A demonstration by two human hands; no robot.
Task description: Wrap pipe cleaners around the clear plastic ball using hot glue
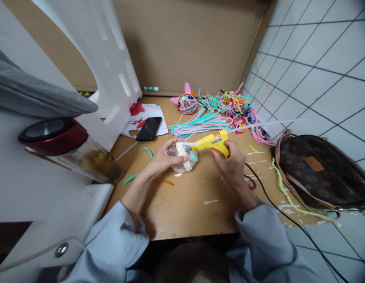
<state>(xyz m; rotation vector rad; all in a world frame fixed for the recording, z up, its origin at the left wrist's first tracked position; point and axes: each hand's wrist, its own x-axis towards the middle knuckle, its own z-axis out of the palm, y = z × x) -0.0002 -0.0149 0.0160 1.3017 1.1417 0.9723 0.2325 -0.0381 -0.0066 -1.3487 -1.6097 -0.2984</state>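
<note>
My left hand (166,157) is wrapped round the side of a small clear round object (184,157) banded with cream and pale teal strips. In my right hand (231,161) is a yellow glue gun (211,143), its nozzle pointing left at the upper right of the clear object. Whether the nozzle touches the strips I cannot tell. A long pale glue stick (267,124) sticks out behind the gun, and a black cord (267,194) runs down to the right.
Behind lie a bundle of pink and teal pipe cleaners (200,125), a tangled colourful pile (235,104) and a decorated ball (186,104). A black phone (149,128) lies on paper. A jar (96,161) stands left, a brown handbag (320,169) right. Loose pieces dot the table (191,216).
</note>
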